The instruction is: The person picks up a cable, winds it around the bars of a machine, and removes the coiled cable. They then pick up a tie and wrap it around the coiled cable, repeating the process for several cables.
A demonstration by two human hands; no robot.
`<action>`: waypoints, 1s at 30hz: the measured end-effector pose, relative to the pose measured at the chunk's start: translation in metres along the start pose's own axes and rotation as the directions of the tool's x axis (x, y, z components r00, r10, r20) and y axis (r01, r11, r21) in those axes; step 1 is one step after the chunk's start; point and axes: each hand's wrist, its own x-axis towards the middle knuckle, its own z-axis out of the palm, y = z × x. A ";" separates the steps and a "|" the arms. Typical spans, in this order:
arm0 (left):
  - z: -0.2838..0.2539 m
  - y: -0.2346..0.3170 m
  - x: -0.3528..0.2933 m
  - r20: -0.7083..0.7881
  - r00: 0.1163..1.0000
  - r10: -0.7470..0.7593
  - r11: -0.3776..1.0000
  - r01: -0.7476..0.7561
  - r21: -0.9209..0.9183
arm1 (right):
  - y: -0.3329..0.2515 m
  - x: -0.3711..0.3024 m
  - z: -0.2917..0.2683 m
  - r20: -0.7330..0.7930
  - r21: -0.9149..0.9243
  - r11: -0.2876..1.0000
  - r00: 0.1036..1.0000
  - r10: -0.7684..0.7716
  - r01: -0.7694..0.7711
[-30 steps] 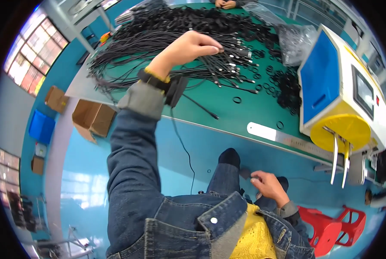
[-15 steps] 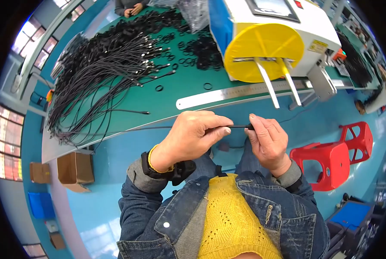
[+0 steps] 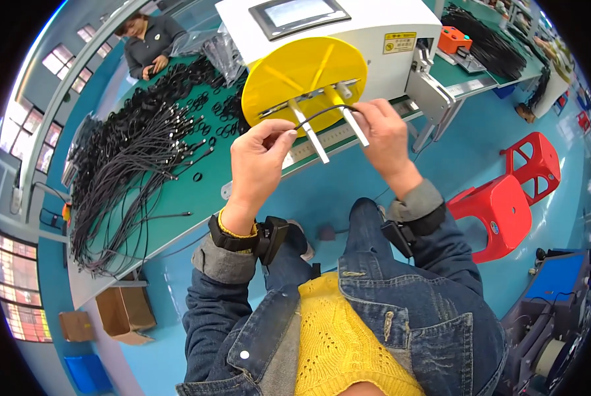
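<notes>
A short stretch of black cable (image 3: 320,115) arcs between my two hands, across the two metal posts (image 3: 311,137) of a winding machine. Pinched fingers of my left hand (image 3: 264,157) hold its left end, left of the posts. My right hand (image 3: 386,138) grips the other end, just right of the right-hand post; the tip there is hidden by the fingers. The posts stick out toward me from a round yellow disc (image 3: 282,66) on the front of the white machine (image 3: 375,30). Whether the cable touches the posts I cannot tell.
Bundled black cables (image 3: 134,158) and loose black rings (image 3: 198,177) lie on the green table (image 3: 153,234). A metal ruler (image 3: 227,191) runs along its edge. A co-worker (image 3: 151,43) sits at the far left. Red stools (image 3: 497,214) stand to the right, cardboard boxes (image 3: 125,313) lower left.
Both hands have risen and moved forward, from over the floor up to the machine's posts, carrying the cable. The view has shifted toward the machine, and the co-worker shows more fully.
</notes>
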 end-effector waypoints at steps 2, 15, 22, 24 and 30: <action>0.005 -0.006 0.004 -0.027 1.000 -0.003 1.000 0.003 -0.019 | 0.002 0.001 0.014 -0.051 0.047 0.998 0.997 0.050 -0.047; 0.016 -0.023 0.017 -0.065 0.996 0.053 0.993 -0.060 -0.097 | 0.022 -0.030 0.017 0.012 0.170 0.912 0.926 0.377 -0.373; 0.015 -0.025 0.013 -0.103 0.991 0.084 0.992 -0.093 -0.090 | 0.028 -0.106 -0.017 0.284 0.105 0.839 0.825 0.489 -0.533; 0.011 -0.027 0.011 -0.109 0.980 0.165 0.986 -0.161 0.047 | 0.024 -0.114 -0.023 0.393 0.065 0.777 0.732 0.556 -0.626; 0.001 -0.007 0.002 -0.122 0.927 0.355 0.906 -0.309 0.288 | 0.018 -0.124 -0.022 0.498 0.051 0.714 0.637 0.588 -0.698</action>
